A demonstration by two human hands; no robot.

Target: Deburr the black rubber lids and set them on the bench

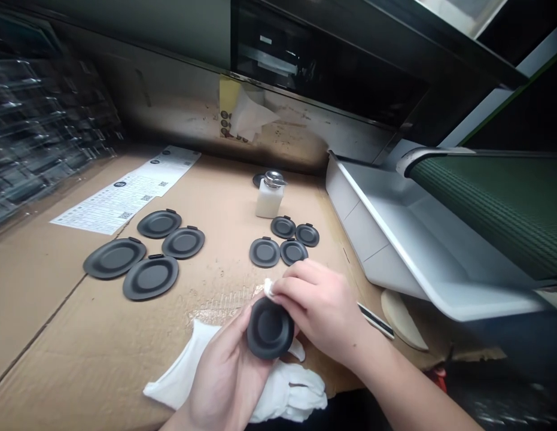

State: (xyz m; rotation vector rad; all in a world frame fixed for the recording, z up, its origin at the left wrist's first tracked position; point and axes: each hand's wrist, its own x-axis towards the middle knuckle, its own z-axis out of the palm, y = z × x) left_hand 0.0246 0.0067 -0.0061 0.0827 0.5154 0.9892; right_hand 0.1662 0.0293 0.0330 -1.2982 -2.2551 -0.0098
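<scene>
Step in hand: judged to be wiping the rim of the matte black, rounded, shallow dish-shaped part (270, 328). This part sits in the left hand (233, 359), raised above the brown cardboard-covered table (224, 233), its hollow facing up.

Left hand: partly closed, cupped under the part. The thumb lies along the part's left edge; the supporting fingers are mostly hidden, so their exact placement cannot be told.

Right hand: thumb and fingertips pressed together, pinching a small white wad (268, 287) at the part's upper edge. The wad's material cannot be told.

Recommended technique:
1. Support the part from beneath and by the edge; avoid touching the recessed face with bare fingertips.
2. Apply light, even pressure and follow the curve in short strokes.
3. Turn the part with the left hand rather than twisting the right wrist.
4. Take care at any edge tab: the 4 black parts at left (151, 278) and the 4 at right (264, 252) carry such tabs, which could snag fibres. On the held part, the fingers and wad may hide this feature.
5. Present a clean face of the wad as it soils.
</scene>
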